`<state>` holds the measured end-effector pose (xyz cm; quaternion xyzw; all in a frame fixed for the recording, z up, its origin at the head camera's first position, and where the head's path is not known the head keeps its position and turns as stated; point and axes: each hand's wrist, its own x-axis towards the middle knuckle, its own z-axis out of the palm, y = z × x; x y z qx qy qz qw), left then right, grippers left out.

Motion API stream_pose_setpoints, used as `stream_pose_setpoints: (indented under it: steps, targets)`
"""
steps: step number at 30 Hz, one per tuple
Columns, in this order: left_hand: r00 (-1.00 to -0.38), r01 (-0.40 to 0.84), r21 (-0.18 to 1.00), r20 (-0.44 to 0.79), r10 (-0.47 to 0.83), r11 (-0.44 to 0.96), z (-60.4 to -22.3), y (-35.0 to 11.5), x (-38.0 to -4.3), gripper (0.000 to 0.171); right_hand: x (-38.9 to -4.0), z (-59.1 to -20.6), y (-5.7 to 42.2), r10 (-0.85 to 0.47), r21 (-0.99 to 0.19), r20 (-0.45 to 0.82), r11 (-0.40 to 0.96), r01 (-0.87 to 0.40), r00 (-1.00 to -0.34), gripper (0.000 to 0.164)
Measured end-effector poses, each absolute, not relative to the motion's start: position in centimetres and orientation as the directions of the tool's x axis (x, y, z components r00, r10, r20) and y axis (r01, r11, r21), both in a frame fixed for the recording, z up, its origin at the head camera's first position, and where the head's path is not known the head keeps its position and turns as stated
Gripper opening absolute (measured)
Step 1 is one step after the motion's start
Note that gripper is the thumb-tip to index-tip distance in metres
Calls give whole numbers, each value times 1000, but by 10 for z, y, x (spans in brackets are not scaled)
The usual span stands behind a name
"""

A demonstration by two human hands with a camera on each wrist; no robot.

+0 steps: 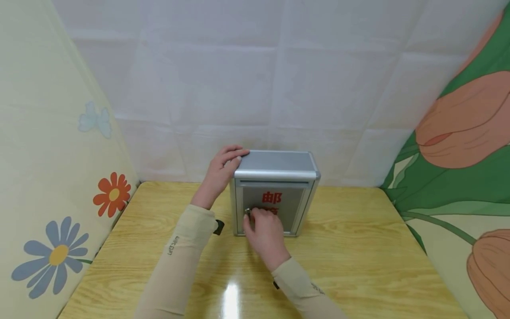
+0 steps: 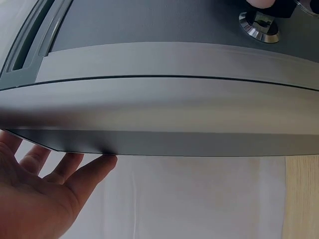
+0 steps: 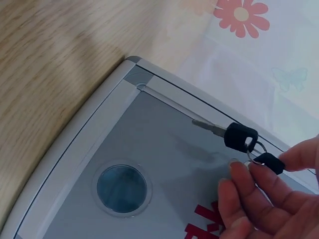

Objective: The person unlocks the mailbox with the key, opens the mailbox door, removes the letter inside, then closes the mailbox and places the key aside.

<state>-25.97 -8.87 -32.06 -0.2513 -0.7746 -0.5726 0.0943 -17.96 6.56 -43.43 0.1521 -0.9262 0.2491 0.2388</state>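
A silver-grey metal mailbox [image 1: 275,162] with red characters stands upright on the table. My left hand [image 1: 223,166] rests on its upper left corner; in the left wrist view the extended fingers [image 2: 94,174] touch its edge. My right hand [image 1: 266,230] is at the left of the front door, pinching the black head of a key [image 3: 271,163] between thumb and fingers. A second black-headed key [image 3: 240,137] hangs from the same metal ring [image 3: 256,153]. The round lock [image 2: 260,27] shows in the left wrist view, with a metal key shaft at its centre.
The mailbox stands near the back of a wood-grain table [image 1: 350,248], before a creased white cloth [image 1: 223,84]. Floral panels flank both sides, the left with a red flower [image 1: 113,195]. A round window [image 3: 122,188] sits low in the mailbox door.
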Motion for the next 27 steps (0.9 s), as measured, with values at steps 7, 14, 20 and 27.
stream_pose_setpoints:
  steps: [7, 14, 20, 27]
  targets:
    - [-848, 513, 831, 450, 282, 216, -332, -90, -269, 33, -176, -437, 66, -155, -381, 549, 828, -411, -821, 26]
    - [-847, 514, 831, 452, 280, 215, -332, -91, -269, 33, -170, -442, 68, -163, -365, 591, 819, -442, -790, 22]
    - [-852, 507, 833, 447, 272, 220, -332, -91, -269, 32, -160, -443, 70, -152, -392, 603, 799, -457, -783, 18]
    - [-855, 498, 844, 438, 279, 199, -314, -88, -254, 32, -149, -442, 75, -148, -410, 594, 790, -456, -791, 17]
